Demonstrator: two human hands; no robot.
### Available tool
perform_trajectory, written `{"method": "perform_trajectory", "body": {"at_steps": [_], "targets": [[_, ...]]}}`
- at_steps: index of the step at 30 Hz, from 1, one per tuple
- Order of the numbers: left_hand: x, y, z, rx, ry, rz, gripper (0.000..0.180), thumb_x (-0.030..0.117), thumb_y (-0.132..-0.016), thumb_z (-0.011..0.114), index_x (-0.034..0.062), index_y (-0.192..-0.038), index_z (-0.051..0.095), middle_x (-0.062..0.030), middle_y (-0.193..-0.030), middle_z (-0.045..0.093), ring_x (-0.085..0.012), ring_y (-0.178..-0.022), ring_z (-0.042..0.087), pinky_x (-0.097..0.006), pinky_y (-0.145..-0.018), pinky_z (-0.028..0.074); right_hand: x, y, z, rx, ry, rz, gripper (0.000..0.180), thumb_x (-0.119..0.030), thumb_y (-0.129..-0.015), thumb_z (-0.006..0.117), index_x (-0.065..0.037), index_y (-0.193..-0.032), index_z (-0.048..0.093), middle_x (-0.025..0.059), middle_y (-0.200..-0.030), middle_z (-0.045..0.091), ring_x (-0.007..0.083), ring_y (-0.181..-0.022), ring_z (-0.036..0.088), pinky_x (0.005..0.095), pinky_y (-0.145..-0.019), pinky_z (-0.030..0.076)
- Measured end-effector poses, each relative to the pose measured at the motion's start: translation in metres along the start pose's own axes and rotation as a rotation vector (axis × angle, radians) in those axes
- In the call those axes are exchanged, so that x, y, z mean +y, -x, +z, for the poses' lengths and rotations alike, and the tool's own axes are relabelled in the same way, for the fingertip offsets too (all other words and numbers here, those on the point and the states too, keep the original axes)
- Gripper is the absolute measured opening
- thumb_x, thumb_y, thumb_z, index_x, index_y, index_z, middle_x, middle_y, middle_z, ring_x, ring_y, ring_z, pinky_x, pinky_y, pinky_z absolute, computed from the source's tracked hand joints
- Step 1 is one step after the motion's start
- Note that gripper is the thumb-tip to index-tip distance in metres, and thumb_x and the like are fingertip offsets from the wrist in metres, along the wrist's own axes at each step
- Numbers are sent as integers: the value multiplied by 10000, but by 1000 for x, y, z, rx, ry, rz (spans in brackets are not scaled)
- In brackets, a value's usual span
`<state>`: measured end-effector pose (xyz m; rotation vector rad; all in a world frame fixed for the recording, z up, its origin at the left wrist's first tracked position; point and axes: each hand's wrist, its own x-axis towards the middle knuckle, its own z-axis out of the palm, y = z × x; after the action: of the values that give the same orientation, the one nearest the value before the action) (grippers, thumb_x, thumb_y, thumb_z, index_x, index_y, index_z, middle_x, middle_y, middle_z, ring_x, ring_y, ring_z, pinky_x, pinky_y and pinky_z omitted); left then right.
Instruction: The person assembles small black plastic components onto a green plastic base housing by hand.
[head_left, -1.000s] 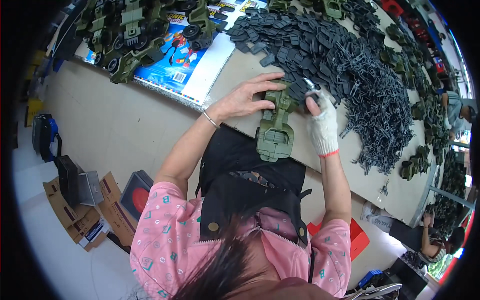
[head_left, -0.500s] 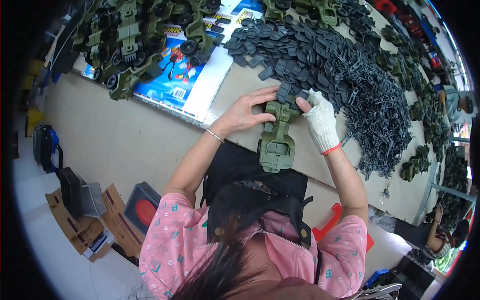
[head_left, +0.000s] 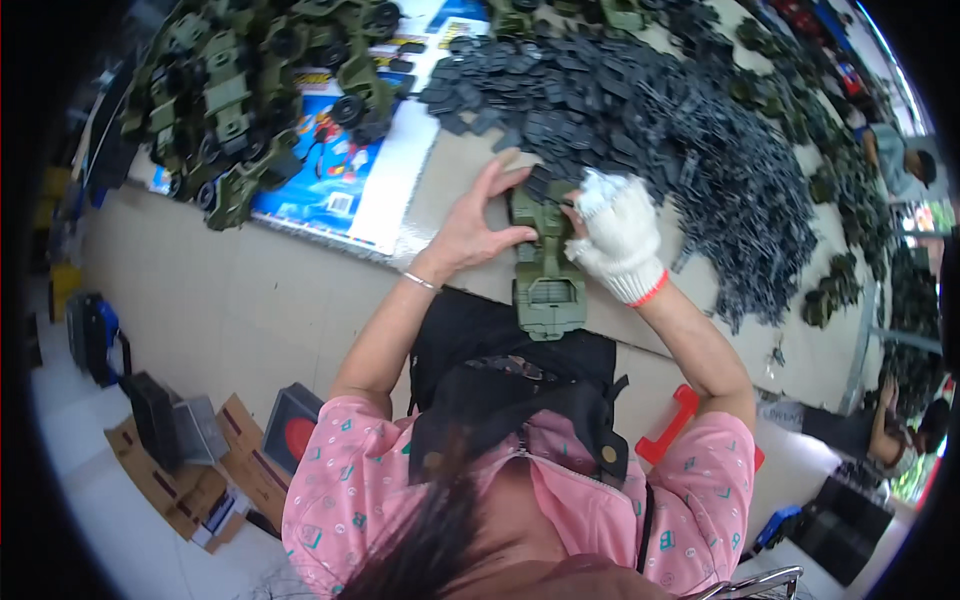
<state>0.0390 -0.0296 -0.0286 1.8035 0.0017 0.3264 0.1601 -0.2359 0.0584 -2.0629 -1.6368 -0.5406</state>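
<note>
Lengthwise between both hands lies an olive-green plastic toy truck body (head_left: 545, 265); bare left hand (head_left: 478, 225) and white-gloved right hand (head_left: 618, 235) grip its far end.

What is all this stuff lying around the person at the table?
toy truck body: one, olive green, at the table edge between both hands
small plastic parts: a big heap, dark grey, behind the hands
assembled toy trucks: a pile, olive green with black wheels, far left
printed card sheets: several, blue and white, under that pile
table: one, beige
cardboard boxes: a few, brown, on the floor at left
left hand: bare, on the truck body
right hand: white glove, on the truck body
</note>
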Motion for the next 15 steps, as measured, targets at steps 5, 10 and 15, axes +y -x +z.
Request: {"method": "perform_trajectory", "body": {"at_steps": [5, 10, 15], "targets": [[2, -1, 1, -8, -129, 111, 998, 148, -761, 902, 60, -1586, 349, -216, -1545, 486, -343, -1415, 507, -439, -1189, 390, 4, 11, 34, 8, -334, 588, 393, -336, -934, 713, 8, -1123, 681, 209, -1054, 693, 417, -1020, 647, 465, -900, 509], [27, -4, -5, -130, -389, 210, 854, 135, -748, 882, 51, -1498, 483, -211, -1634, 333, -378, -1456, 442, -454, -1191, 401, -11, 55, -2, 166, -48, 662, 364, -346, -907, 746, -37, -1092, 693, 178, -1027, 688, 396, -1009, 642, 461, -901, 510], [16, 4, 22, -32, -306, 293, 785, 105, -756, 860, 26, -1451, 504, -215, -1542, 470, -384, -1407, 495, -444, -1159, 434, 42, 128, -60, -100, 402, 1190, 415, -376, -797, 853, -58, -1008, 690, 175, -927, 724, 375, -859, 709, 474, -744, 560]]}}
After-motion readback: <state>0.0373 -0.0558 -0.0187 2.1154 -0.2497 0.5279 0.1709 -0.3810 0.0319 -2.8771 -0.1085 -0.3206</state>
